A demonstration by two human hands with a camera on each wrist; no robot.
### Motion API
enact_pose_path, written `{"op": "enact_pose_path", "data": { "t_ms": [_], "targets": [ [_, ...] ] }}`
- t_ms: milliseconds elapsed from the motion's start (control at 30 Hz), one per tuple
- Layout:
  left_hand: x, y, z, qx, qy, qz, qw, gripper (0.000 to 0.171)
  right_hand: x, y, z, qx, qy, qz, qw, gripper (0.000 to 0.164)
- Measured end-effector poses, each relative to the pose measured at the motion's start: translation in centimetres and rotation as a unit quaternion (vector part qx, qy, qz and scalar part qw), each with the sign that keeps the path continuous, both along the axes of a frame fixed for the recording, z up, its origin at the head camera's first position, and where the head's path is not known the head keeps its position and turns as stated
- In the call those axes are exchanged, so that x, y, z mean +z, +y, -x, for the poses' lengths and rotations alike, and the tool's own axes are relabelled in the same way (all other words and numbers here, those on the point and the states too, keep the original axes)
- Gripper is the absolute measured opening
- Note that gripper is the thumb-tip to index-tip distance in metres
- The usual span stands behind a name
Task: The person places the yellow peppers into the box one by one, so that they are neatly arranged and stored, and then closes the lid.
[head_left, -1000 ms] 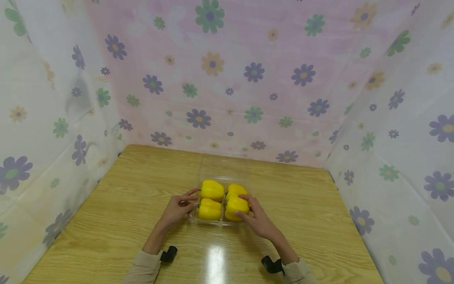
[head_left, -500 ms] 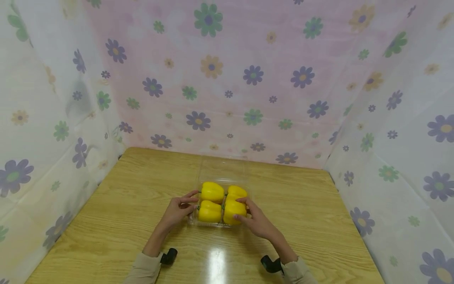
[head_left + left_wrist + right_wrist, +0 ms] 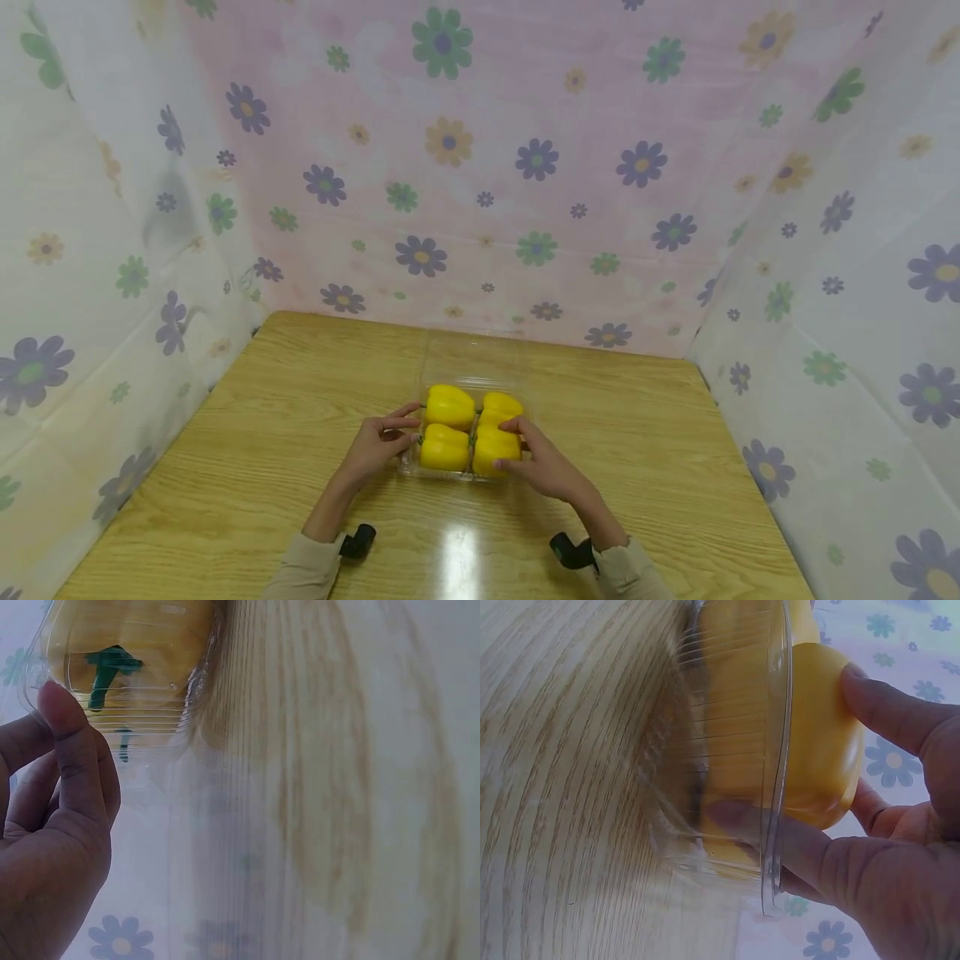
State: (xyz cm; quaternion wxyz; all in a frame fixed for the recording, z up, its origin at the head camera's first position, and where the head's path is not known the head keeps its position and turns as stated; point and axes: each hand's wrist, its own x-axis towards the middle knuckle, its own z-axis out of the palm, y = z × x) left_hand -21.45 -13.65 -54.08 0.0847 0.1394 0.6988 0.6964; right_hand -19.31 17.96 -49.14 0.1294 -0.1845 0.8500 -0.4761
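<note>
A clear plastic clamshell box (image 3: pixel 438 475) lies on the table with its lid (image 3: pixel 474 357) folded back. Inside are several yellow bell peppers in two rows, with green stems toward the left. My left hand (image 3: pixel 372 448) pinches the box's left rim, thumb (image 3: pixel 64 712) on the near side of the edge in the left wrist view. At the front right, my right hand (image 3: pixel 551 465) grips a bell pepper (image 3: pixel 491 454) between thumb and fingers. In the right wrist view that pepper (image 3: pixel 821 735) bulges above the rim (image 3: pixel 776 750), and one finger shows through the clear wall.
The wood-grain table (image 3: pixel 637 433) extends on all sides of the box. Flower-printed cloth (image 3: pixel 480 167) hangs behind it and along both sides. Black wrist cameras (image 3: pixel 357 542) sit at both sleeve cuffs.
My right hand has lowered the front right pepper and shifted it slightly left and toward me, into its place in the box. My left hand stays at the left rim.
</note>
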Motion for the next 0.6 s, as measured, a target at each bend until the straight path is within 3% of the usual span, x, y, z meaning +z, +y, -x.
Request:
{"op": "enact_pose_path", "data": {
  "t_ms": [400,600],
  "targets": [
    [0.00,0.00,0.01,-0.007,-0.002,0.000,1.0000,0.034,-0.34,-0.16,0.35,0.010,0.018,-0.012,1.000,0.039],
    [0.04,0.01,-0.04,-0.005,0.001,0.000,1.0000,0.033,-0.14,-0.12,0.26,0.012,0.006,-0.002,1.000,0.039]
  ]
}}
